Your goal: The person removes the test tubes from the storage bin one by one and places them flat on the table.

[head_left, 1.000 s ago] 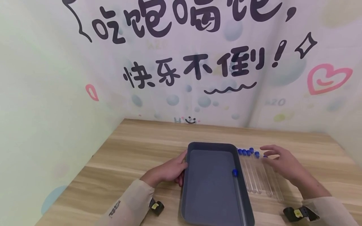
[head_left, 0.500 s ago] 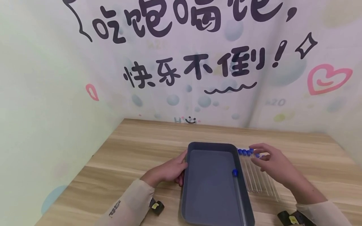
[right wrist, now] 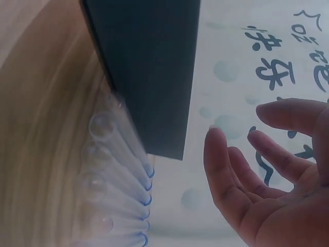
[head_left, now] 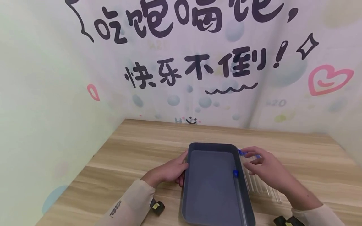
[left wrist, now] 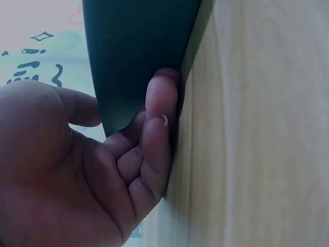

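Note:
A dark grey rectangular tray (head_left: pixel 209 185) lies on the wooden table. My left hand (head_left: pixel 169 169) grips its left side; in the left wrist view the thumb is at the rim and the fingers (left wrist: pixel 162 98) curl against the outer wall near the table. One clear test tube with a blue cap (head_left: pixel 235 173) lies along the right inside of the tray. Outside the tray's right wall, several capped test tubes (right wrist: pixel 118 164) lie side by side. My right hand (head_left: pixel 267 166) hovers over their caps, fingers loosely bent and apart, nothing between them. It partly hides the caps in the head view.
The tabletop (head_left: pixel 135 141) has a light wood pattern. Behind it hangs a white printed backdrop (head_left: pixel 158 106) with dark lettering, and another pale wall (head_left: pixel 51 125) stands on the left. Black wrist cameras (head_left: pixel 157 207) are strapped at both sleeves.
My right hand has moved left across the row of caps, from the rightmost tubes toward those beside the tray. The left hand and tray have stayed in place.

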The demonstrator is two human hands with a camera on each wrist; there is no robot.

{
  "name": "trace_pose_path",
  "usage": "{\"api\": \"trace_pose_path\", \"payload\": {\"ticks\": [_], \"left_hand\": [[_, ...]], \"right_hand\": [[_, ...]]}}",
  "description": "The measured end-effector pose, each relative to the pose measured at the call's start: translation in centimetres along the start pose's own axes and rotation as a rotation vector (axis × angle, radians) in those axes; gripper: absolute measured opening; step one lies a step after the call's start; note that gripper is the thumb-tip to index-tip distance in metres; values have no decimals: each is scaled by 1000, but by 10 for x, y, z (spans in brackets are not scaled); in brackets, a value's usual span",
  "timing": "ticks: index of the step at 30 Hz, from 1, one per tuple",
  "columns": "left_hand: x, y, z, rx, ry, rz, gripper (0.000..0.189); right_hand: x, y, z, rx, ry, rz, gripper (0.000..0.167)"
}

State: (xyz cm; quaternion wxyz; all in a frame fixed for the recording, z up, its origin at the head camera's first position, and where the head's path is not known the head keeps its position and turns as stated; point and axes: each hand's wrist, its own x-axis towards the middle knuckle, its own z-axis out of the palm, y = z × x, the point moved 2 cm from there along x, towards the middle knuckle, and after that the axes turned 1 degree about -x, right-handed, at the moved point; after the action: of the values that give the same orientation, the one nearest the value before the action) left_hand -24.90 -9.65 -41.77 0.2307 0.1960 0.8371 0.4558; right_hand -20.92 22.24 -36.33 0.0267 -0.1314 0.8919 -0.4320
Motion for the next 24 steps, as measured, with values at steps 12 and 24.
{"api": "trace_pose_path", "payload": {"ticks": [12,24], "left_hand": [[-1,0,1,3,1,-6,63],[0,0,0,3,1,-4,63]], "right_hand": [[-5,-9,12,118,-59,22,49],[-9,-19,21,203,-185,84,53]]}}
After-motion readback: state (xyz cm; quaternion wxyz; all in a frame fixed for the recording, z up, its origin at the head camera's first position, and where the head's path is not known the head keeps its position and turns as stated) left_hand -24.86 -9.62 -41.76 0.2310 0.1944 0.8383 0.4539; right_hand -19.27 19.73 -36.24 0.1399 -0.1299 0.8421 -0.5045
